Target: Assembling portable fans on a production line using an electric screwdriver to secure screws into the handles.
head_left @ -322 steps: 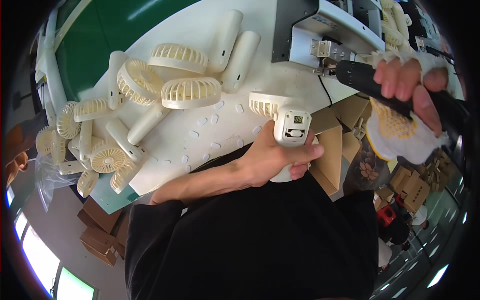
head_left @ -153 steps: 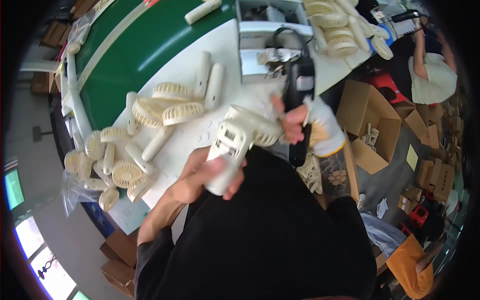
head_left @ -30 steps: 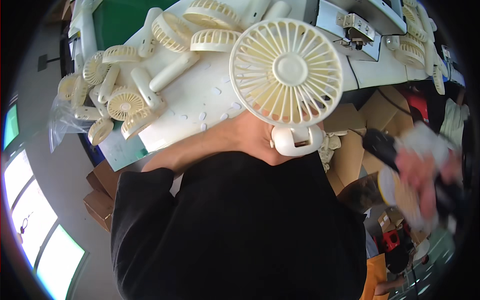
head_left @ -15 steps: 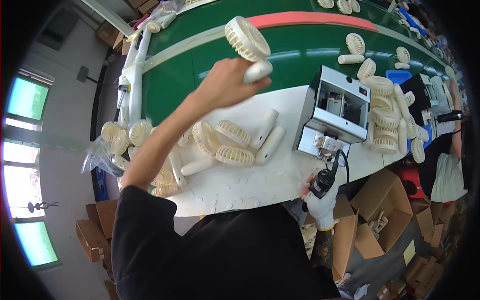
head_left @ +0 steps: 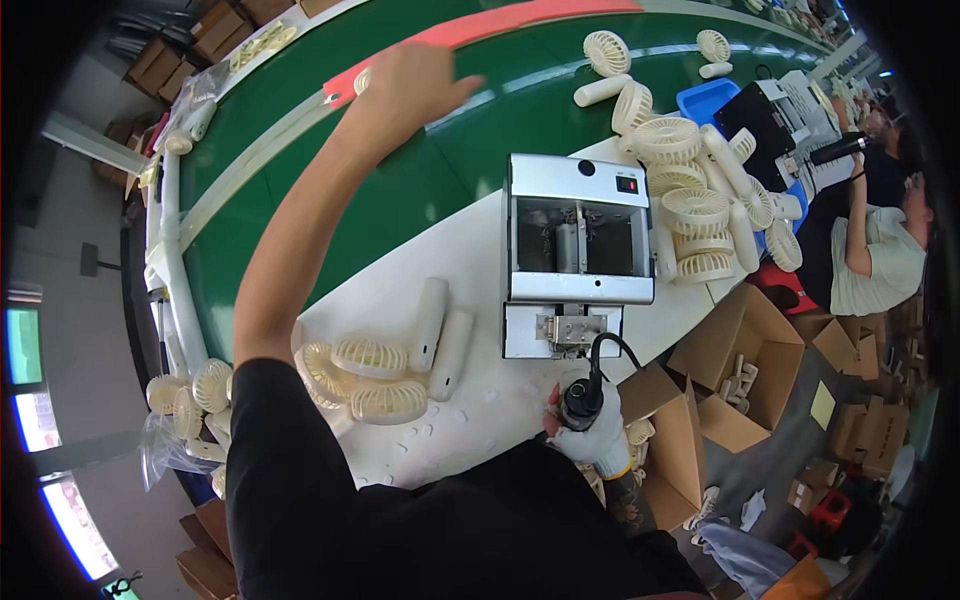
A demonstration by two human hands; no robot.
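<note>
My left hand (head_left: 408, 92) reaches far out over the green conveyor belt (head_left: 430, 180). Its thumb sticks out to the right and the other fingers are hidden behind the hand. A bit of a cream handheld fan (head_left: 362, 80) shows at the hand's left edge; whether I grip it cannot be told. Low on the right, my gloved right hand (head_left: 592, 440) is wrapped round a black electric screwdriver (head_left: 580, 402) with a cord. Just beyond it stands a silver screw-feeder machine (head_left: 580, 230). Several cream fan heads (head_left: 388, 402) and handles (head_left: 452, 355) lie on the white table (head_left: 480, 260).
A pile of fans (head_left: 695, 210) stands right of the machine, beside a blue tray (head_left: 706, 98). Open cardboard boxes (head_left: 760, 340) sit on the floor at right. A red strip (head_left: 500, 25) runs along the belt. Another person (head_left: 880, 255) is at the far right.
My left hand has gone farther out over the belt, and the fan it held is now mostly hidden. The view has turned right. My right hand still grips the screwdriver.
</note>
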